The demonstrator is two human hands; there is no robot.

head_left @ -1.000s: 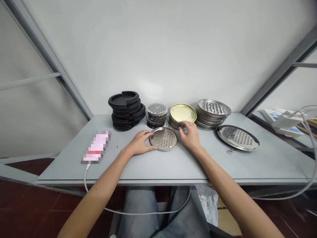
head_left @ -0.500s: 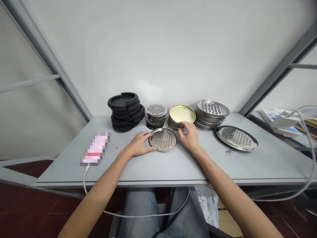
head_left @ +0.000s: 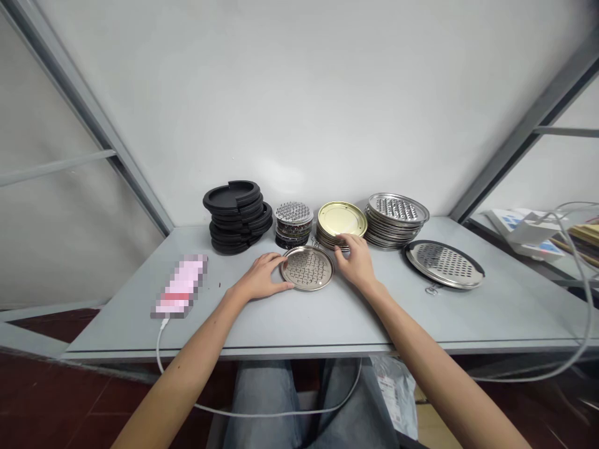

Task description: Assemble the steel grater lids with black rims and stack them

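Note:
A round metal grater disc in a rimmed ring [head_left: 307, 268] lies flat on the grey table [head_left: 299, 321]. My left hand [head_left: 264, 276] has its thumb and fingers curved round the disc's left edge. On the other side, my right hand [head_left: 354, 257] is at the front of the gold lid stack [head_left: 342, 219], thumb and fingers parted, close to the disc's right edge. Left of the gold lids stands a stack of small grater discs [head_left: 294, 213]. Larger silver grater plates [head_left: 397, 209] are piled to their right.
Black rings [head_left: 233, 196] are stacked at the back left. A phone [head_left: 180, 285] with a white cable lies on the left. An oval-looking grater with a black rim [head_left: 444, 263] rests at the right, a small wire piece [head_left: 431, 290] before it. A wall stands behind.
The camera view has shifted slightly. Both hands keep nearly the same places beside the disc and the gold stack.

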